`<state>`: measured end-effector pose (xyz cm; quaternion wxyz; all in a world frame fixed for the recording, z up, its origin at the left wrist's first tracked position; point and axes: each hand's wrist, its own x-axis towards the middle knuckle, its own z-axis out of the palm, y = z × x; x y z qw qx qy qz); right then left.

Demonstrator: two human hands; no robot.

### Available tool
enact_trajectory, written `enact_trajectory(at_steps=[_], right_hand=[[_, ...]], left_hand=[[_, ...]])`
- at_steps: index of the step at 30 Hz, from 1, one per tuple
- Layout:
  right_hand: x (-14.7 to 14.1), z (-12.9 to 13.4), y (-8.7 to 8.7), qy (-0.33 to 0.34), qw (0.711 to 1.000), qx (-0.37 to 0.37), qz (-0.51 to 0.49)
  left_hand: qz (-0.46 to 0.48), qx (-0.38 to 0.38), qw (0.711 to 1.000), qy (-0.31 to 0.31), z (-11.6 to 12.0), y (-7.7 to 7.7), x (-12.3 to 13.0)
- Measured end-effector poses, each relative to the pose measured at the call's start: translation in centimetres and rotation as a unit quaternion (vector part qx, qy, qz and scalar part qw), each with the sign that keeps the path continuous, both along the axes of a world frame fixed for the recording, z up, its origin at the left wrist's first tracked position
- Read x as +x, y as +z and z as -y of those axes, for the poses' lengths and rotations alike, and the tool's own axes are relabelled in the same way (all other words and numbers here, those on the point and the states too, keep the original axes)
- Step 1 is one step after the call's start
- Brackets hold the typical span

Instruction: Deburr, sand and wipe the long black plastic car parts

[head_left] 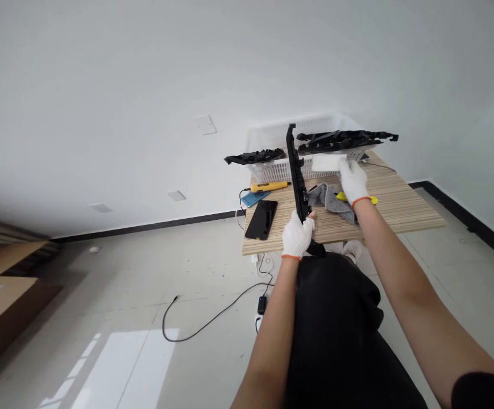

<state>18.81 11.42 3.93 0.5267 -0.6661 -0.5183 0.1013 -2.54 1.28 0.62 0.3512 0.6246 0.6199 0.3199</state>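
My left hand [297, 234], in a white knit glove with an orange cuff, is closed round the lower part of a long black plastic strip [298, 176]. The strip stands nearly upright over the table, with clips or notches along it. My right hand [353, 180], gloved the same way, is closed on the right end of a white rectangular block [327, 163] in front of the basket; its exact kind is unclear. Below my right hand lie a grey cloth [332, 200] and a yellow-handled tool [341, 196], partly hidden by the wrist.
A white plastic basket [272, 170] at the back holds several black plastic strips [349, 139] that jut past its sides. On the wooden table [409, 213] lie a black phone [262, 220], a yellow corded tool [269, 186] and a blue item [254, 198]. A cable [212, 328] trails over the floor.
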Motion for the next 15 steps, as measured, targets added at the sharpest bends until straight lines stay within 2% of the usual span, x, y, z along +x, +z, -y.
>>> enact_trajectory(at_steps=[2,4,6,7,9,11,12,13,15], right_hand=[[1.5,0.9,0.6,-0.031,0.999,0.022,0.026],[2.3,2.1,1.1,-0.050,0.997,0.054,0.011],[2.0,3.5,1.2,-0.005,0.994,0.045,-0.095],[1.4,4.3,1.0,0.038,0.985,0.014,-0.171],[-0.3,5.8,-0.1,0.126,0.937,-0.083,-0.314],[-2.1,6.8,-1.7,0.165,0.888,-0.159,-0.398],[-2.7,7.0,-2.5,0.173,0.875,-0.172,-0.419],[-3.1,7.0,-3.2,0.174,0.869,-0.176,-0.429],[-3.1,6.5,-4.1,0.150,0.876,-0.142,-0.436]], left_hand=[[-0.004,-0.003,1.000,0.000,-0.1,0.0,0.0],[-0.005,-0.011,1.000,0.000,-0.2,0.0,0.0],[-0.004,-0.016,1.000,0.002,-0.2,0.1,0.0],[-0.004,-0.016,1.000,0.003,-0.1,0.1,0.0],[-0.009,-0.009,1.000,0.004,0.0,0.1,0.0],[-0.021,-0.001,1.000,0.004,0.1,0.1,0.0],[-0.027,0.002,1.000,0.006,0.1,0.1,0.0],[-0.032,0.003,0.999,0.009,0.1,0.1,0.0],[-0.030,0.001,0.999,0.010,0.1,0.2,0.0]])
